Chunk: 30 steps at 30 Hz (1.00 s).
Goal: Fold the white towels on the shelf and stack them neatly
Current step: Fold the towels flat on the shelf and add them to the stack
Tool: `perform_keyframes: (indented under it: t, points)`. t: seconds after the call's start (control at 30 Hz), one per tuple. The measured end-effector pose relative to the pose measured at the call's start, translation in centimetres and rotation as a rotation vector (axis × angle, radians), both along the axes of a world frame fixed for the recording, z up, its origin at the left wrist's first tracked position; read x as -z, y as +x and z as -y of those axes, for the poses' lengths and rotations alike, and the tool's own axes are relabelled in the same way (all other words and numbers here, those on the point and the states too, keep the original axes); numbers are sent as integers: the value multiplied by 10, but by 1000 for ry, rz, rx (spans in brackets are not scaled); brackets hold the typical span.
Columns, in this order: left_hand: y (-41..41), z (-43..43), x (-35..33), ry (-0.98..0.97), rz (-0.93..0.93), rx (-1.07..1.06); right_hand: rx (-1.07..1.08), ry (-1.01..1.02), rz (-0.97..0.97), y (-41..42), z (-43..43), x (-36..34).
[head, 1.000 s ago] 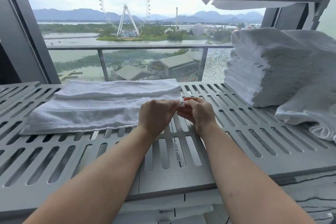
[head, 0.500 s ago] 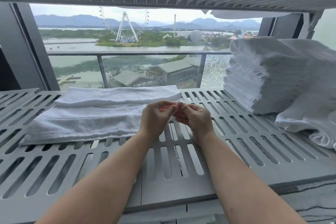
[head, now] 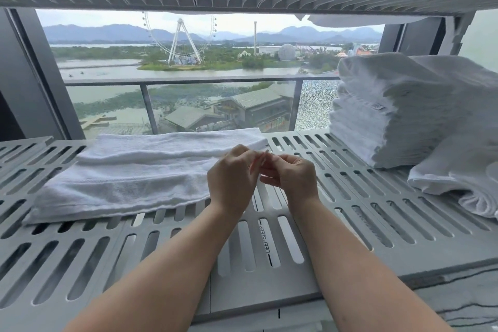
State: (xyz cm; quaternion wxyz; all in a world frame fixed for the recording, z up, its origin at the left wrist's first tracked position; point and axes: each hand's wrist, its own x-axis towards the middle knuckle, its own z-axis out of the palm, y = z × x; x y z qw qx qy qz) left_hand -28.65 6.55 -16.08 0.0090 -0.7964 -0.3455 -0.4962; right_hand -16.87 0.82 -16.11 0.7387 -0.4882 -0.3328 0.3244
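- My left hand (head: 233, 179) and right hand (head: 292, 179) meet fingertip to fingertip, curled; whether they pinch anything, I cannot tell.
- Folded towel (head: 134, 172) lies left of both hands, its right edge beside them.
- Towel stack (head: 398, 113) stands far right.
- Slatted shelf (head: 377, 213) is bare between.

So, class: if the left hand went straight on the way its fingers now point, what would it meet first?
Probably the right hand: the left hand points its fingers rightward at it, fingertips nearly touching, though depth is unclear.
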Motion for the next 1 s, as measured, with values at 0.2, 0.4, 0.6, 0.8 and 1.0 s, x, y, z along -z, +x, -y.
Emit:
perform_keyframes:
  t: [0.2, 0.4, 0.6, 0.8, 1.0]
  points:
    - [-2, 1, -1, 9, 2, -8, -14, 16, 19, -1, 1, 0]
    - [-4, -2, 3, -54, 47, 46, -16, -5, -28, -2, -1, 1]
    - [2, -3, 4, -16, 23, -15, 49, -4, 12, -2, -6, 5]
    - [-1, -4, 6, 82, 15, -6, 61, 9, 13, -1, -6, 7]
    - [0, -4, 9, 23, -18, 117, -32, -32, -130, 3, -6, 6]
